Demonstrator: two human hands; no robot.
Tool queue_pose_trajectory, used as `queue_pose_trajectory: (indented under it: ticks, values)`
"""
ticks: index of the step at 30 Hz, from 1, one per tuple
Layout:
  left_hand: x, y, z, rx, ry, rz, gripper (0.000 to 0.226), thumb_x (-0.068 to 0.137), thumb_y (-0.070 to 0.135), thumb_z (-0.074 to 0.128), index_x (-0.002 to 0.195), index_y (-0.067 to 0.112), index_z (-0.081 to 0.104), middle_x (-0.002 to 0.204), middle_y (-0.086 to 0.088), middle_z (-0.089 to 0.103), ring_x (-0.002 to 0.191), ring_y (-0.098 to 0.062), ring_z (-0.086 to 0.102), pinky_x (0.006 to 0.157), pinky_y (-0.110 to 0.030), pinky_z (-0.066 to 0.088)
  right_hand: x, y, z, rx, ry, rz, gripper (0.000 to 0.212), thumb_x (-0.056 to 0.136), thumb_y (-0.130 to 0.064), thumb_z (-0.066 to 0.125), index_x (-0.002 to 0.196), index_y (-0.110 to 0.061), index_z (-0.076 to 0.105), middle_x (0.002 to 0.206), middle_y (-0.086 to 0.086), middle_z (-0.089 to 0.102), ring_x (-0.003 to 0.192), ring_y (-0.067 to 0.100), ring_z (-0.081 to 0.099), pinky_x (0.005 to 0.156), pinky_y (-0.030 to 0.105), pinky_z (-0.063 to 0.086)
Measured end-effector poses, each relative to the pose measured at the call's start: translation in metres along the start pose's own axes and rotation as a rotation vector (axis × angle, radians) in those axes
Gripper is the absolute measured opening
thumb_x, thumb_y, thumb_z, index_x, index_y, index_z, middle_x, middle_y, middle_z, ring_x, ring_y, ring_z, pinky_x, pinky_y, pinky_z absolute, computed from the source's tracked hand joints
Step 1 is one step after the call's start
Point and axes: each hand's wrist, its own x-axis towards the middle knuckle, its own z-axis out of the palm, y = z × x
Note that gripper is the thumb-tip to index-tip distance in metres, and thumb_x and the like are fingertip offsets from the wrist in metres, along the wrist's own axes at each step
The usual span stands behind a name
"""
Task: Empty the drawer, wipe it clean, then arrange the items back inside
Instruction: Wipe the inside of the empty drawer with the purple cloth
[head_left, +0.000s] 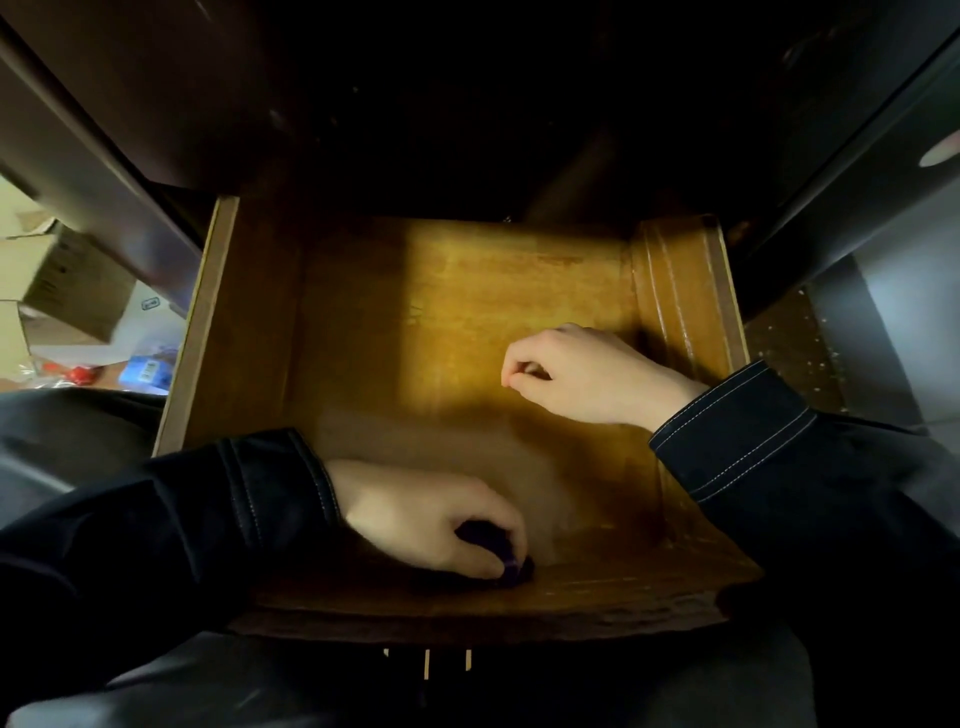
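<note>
— What takes up most of the view?

— A wooden drawer (467, 291), pulled out from a dark piece of furniture (467, 104) and seen from above. Its floor is lit yellow-brown toward the back and right, and lies in shadow at the left and along the front.

— And around it?

— On the floor to the left there are cardboard boxes (67, 275), with a blue packet (148, 369) nearer the drawer's left wall. Two arms in dark sleeves with pale stitching reach in: the left sleeve (208, 519) crosses the front left corner, and the right sleeve (737, 421) comes over the right wall.

— The hands?

— Both are inside the drawer. The right hand (582, 374) is over the lit part of the floor, right of centre. Its fingers are curled under and the thumb meets the forefinger. I cannot tell whether it pinches anything.

— And the other?

— The left hand (431, 519) is low at the front of the drawer, well apart from the right one. Its fingers are curled over a dark purple object (511, 569) and grip it.

— Where exactly is that object?

— It is under the fingertips and thumb of the left hand, just beside the drawer's front wall and a little left of the middle. Only its right end shows past the fingers, and the rest is covered. I cannot make out its shape in the shadow.
</note>
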Motion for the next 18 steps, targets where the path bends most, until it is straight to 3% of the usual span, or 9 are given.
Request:
queue_pose_trajectory:
  ticks: [5,9,11,15,18]
  values:
    - [-0.003,0.008,-0.001,-0.204,0.118,0.135,0.021,0.096,0.012,0.065,0.116,0.007,0.07,0.112,0.001,0.071,0.098,-0.006,0.066,0.087,-0.019,0.051,0.001,0.001,-0.002,0.011,0.016,0.005,0.02,0.102,-0.034,0.049,0.104,-0.031,0.069,0.105,-0.015,0.07,0.098,0.009,0.064,0.083,0.041,0.057]
    - [0.009,0.002,0.003,0.035,0.094,-0.036,0.02,0.096,0.023,0.066,0.112,0.011,0.069,0.108,-0.003,0.07,0.095,-0.016,0.066,0.088,-0.037,0.055,0.001,0.0,-0.001,0.005,0.004,0.002,0.02,0.102,-0.034,0.049,0.104,-0.031,0.069,0.106,-0.013,0.07,0.097,0.01,0.064,0.082,0.041,0.057]
    - [0.01,0.002,0.005,0.021,0.096,0.029,0.017,0.096,0.02,0.065,0.11,0.011,0.069,0.107,-0.004,0.07,0.094,-0.015,0.066,0.086,-0.034,0.055,0.0,0.0,-0.001,0.006,0.006,0.004,0.02,0.102,-0.033,0.049,0.105,-0.031,0.068,0.106,-0.014,0.07,0.098,0.01,0.064,0.083,0.041,0.057]
    - [-0.001,0.006,0.003,-0.302,0.113,0.171,0.016,0.095,0.015,0.068,0.11,0.01,0.071,0.107,-0.008,0.071,0.089,-0.013,0.069,0.079,-0.027,0.055,0.001,0.001,-0.002,0.024,0.023,0.008,0.019,0.102,-0.033,0.05,0.104,-0.031,0.068,0.106,-0.015,0.07,0.098,0.009,0.064,0.083,0.041,0.057]
    - [0.011,-0.001,0.009,-0.006,0.121,0.041,0.015,0.098,0.021,0.064,0.109,0.012,0.069,0.104,-0.005,0.07,0.091,-0.018,0.066,0.087,-0.04,0.055,0.001,0.0,-0.001,0.026,0.011,0.003,0.018,0.102,-0.034,0.05,0.104,-0.032,0.068,0.105,-0.014,0.07,0.097,0.011,0.064,0.083,0.042,0.057]
